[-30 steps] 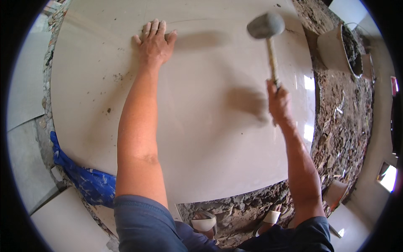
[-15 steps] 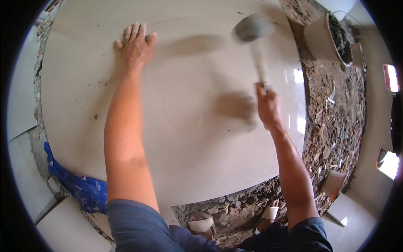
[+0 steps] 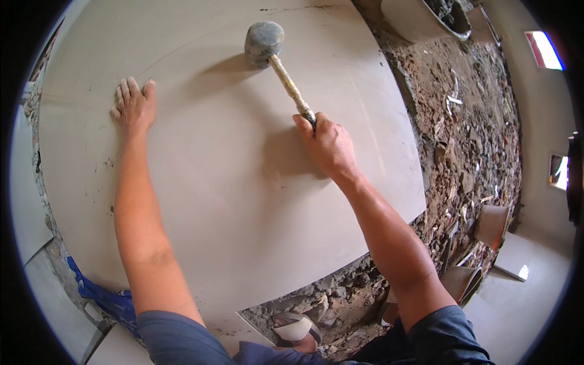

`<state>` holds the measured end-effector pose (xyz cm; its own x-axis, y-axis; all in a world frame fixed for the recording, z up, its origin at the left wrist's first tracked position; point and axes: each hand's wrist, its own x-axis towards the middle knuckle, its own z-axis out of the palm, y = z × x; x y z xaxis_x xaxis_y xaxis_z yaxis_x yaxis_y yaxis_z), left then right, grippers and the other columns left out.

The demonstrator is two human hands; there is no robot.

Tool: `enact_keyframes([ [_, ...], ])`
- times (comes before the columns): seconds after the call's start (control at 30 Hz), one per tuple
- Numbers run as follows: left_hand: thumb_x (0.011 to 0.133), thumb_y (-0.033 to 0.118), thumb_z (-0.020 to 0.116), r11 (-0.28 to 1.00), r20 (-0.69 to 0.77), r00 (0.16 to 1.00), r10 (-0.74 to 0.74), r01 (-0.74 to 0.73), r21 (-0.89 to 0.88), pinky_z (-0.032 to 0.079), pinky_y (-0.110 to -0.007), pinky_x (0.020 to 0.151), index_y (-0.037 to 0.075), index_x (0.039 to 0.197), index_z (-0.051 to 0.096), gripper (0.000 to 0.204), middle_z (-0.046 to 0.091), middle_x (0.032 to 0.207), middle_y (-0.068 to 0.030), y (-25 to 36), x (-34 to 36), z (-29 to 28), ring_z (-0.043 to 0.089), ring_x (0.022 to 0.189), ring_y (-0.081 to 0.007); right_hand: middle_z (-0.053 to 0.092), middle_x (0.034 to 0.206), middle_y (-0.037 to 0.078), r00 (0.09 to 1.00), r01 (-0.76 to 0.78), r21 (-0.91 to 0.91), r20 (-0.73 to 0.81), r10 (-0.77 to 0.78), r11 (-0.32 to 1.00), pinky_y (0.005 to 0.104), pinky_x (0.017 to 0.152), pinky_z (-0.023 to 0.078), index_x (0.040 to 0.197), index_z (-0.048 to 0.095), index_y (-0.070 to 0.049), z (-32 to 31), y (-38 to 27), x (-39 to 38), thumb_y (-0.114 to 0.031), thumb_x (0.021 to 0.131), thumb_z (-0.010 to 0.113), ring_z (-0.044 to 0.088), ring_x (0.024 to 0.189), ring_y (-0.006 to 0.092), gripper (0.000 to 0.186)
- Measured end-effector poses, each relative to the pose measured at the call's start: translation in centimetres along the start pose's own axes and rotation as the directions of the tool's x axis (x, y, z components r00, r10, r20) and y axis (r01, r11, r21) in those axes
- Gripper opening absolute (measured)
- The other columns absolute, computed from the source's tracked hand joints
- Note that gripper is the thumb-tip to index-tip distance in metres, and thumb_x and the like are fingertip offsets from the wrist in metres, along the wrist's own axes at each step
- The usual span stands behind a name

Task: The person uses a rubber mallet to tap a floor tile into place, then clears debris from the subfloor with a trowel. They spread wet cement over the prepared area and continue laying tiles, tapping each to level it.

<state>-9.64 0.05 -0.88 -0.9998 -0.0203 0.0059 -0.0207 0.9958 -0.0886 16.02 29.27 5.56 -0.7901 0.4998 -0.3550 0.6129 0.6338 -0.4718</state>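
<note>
A large, pale, glossy tile (image 3: 219,207) fills most of the head view. My left hand (image 3: 135,109) lies flat on its left part, fingers spread. In my right hand (image 3: 331,145) is a rubber mallet (image 3: 264,44), gripped near the end of its worn, light handle. The mallet's dark grey, dusty head is over the upper middle of the tile, beside its own shadow. Whether the head touches the tile I cannot tell.
Rubble and broken earth (image 3: 468,146) run along the tile's right side and front edge. A bucket (image 3: 417,18) of dark mortar stands at the far right. Blue plastic sheeting (image 3: 109,302) lies at the near left. My sandalled foot (image 3: 297,328) is below the front edge.
The mallet and my right hand have swung left across the tile, toward its middle. My left hand stays flat on the tile, while the whole view has shifted.
</note>
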Motion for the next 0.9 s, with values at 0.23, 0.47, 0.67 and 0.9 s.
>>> enact_keyframes([
  [0.23, 0.096, 0.06, 0.022, 0.995, 0.108, 0.994, 0.009, -0.019, 0.095, 0.008, -0.051, 0.117, 0.005, 0.151, 0.018, 0.077, 0.014, 0.158, -0.0142, -0.6, -4.2, -0.5, 0.006, 0.147, -0.0294, 0.064, 0.075, 0.023, 0.991, 0.056, -0.057, -0.116, -0.062, 0.997, 0.0505, 0.067, 0.05, 0.087, 0.059, -0.004, 1.1, 0.7, 0.4, -0.051, 0.094, 0.046, 0.063, 0.075, 0.0429, 0.049],
  [0.47, 0.096, 0.056, 0.028, 0.982, 0.049, 0.994, 0.099, -0.09, -0.167, 0.004, -0.05, 0.117, 0.0, 0.15, 0.017, 0.078, 0.013, 0.157, -0.0172, -3.0, -13.3, -1.0, 0.006, 0.146, -0.0312, 0.065, 0.086, 0.024, 0.998, 0.015, -0.025, -0.062, -0.016, 1.0, 0.0497, 0.075, 0.049, 0.088, 0.062, -0.002, 0.9, 0.0, 0.5, -0.056, 0.092, 0.047, 0.062, 0.084, 0.0441, 0.056],
  [0.67, 0.095, 0.058, 0.03, 0.977, 0.081, 0.995, 0.066, -0.048, -0.209, 0.003, -0.051, 0.117, -0.002, 0.149, 0.015, 0.082, 0.012, 0.157, -0.0181, -3.2, -15.8, -1.8, 0.005, 0.147, -0.0309, 0.065, 0.086, 0.024, 0.998, 0.002, -0.059, -0.068, -0.007, 0.998, 0.0487, 0.078, 0.048, 0.089, 0.062, 0.0, 0.5, -0.6, 0.2, -0.056, 0.093, 0.044, 0.062, 0.086, 0.043, 0.059],
  [0.9, 0.093, 0.058, 0.035, 0.97, 0.018, 0.999, 0.033, -0.027, -0.24, 0.003, -0.054, 0.117, -0.002, 0.148, 0.018, 0.083, 0.014, 0.156, -0.0196, -2.5, -14.1, -1.6, 0.007, 0.146, -0.0316, 0.065, 0.084, 0.025, 0.999, -0.034, -0.041, -0.032, 0.033, 0.999, 0.0482, 0.076, 0.048, 0.09, 0.062, 0.001, 0.6, -0.9, 0.1, -0.056, 0.093, 0.045, 0.062, 0.084, 0.0432, 0.06],
])
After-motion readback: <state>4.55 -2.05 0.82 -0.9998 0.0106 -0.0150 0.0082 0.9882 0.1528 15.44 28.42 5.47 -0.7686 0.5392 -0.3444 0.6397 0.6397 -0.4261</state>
